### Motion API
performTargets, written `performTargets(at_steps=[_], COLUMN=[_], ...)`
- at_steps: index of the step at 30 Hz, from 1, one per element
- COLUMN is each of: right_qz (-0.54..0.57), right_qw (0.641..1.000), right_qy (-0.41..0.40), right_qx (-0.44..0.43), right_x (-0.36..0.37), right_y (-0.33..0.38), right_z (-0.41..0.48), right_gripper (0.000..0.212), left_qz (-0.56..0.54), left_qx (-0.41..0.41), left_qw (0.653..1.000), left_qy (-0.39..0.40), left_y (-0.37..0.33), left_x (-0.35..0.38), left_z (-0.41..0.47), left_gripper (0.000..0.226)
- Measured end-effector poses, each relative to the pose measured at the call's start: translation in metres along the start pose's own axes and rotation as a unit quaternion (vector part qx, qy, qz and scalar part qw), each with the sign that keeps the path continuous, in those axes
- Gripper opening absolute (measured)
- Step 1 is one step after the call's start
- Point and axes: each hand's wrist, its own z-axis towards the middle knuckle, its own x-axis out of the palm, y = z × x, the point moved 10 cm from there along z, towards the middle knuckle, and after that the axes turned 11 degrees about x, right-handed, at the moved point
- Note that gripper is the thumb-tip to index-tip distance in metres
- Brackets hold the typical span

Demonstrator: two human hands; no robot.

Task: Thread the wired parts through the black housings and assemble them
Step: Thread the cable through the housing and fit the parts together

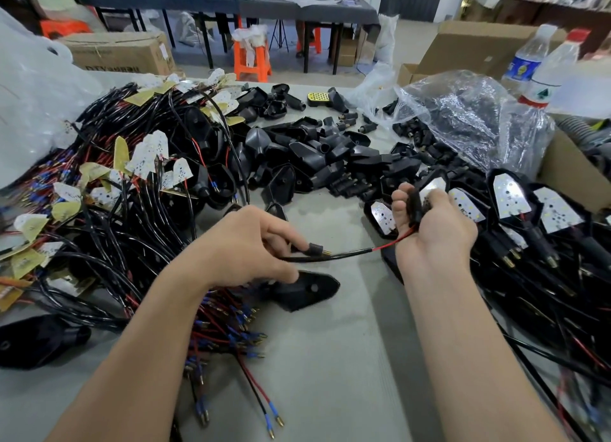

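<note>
At frame centre, the left hand (251,243) pinches a small black plug (314,249) on a sheathed wire (357,252); the right hand (429,223) grips a black housing (417,203).

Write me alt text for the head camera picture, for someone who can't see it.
Two bare hands hold a red-and-black wire over a grey table: the left hand pinches a small black sleeve on it, the right hand grips a black housing. Heaps of wired boards, empty housings and assembled units surround them.
</note>
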Motion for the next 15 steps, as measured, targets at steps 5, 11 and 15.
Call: performTargets(at_steps=[5, 11, 15], right_qz=[0.025, -0.259, -0.471], right_qw=[1.000, 0.964, 0.861], right_qy=[-0.009, -0.061, -0.088], right_qx=[0.005, 0.007, -0.173], right_x=[0.000, 0.000, 0.015], right_y=[-0.001, -0.008, 0.014], right_z=[-0.002, -0.002, -0.025], right_gripper=[0.011, 0.016, 0.026], left_qz=[-0.025, 0.031, 0.107], left_qx=[0.007, 0.012, 0.013], left_qw=[0.994, 0.964, 0.940], left_qy=[-0.111, -0.262, -0.325], left_y=[0.004, 0.006, 0.003], left_x=[-0.025, -0.057, -0.069], left_z=[-0.002, -0.014, -0.023], left_gripper=[0.017, 0.027, 0.042])
